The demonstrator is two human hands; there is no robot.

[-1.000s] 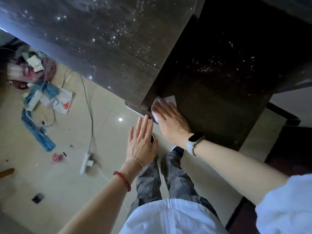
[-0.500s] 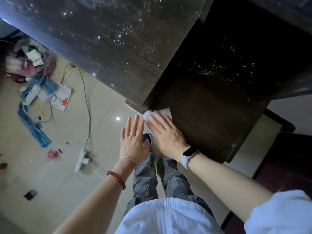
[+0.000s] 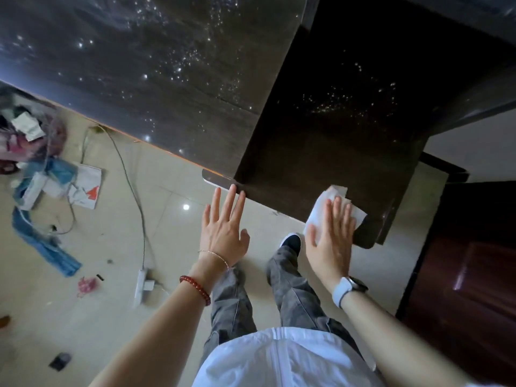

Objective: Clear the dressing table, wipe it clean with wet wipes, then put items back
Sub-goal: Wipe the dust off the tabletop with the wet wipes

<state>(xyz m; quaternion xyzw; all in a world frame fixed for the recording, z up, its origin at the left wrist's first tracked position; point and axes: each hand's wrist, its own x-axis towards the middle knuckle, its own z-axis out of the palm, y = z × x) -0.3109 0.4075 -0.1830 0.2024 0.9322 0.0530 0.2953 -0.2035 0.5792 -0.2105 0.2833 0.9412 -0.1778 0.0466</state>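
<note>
My right hand (image 3: 331, 236) flat on a wet wipe (image 3: 325, 210), pressing it against the dark dressing table (image 3: 321, 141), my left hand (image 3: 223, 230) open with fingers spread, fingertips at the table edge, no writing readable

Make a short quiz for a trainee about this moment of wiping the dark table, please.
1. True or false: the right hand presses the wet wipe with straight fingers.
2. Where does the wet wipe lie? A) far edge B) near edge of the dressing table C) on the floor
3. Fill in: the left hand holds ____.

Key: 1 true; 2 B; 3 nothing.
</note>
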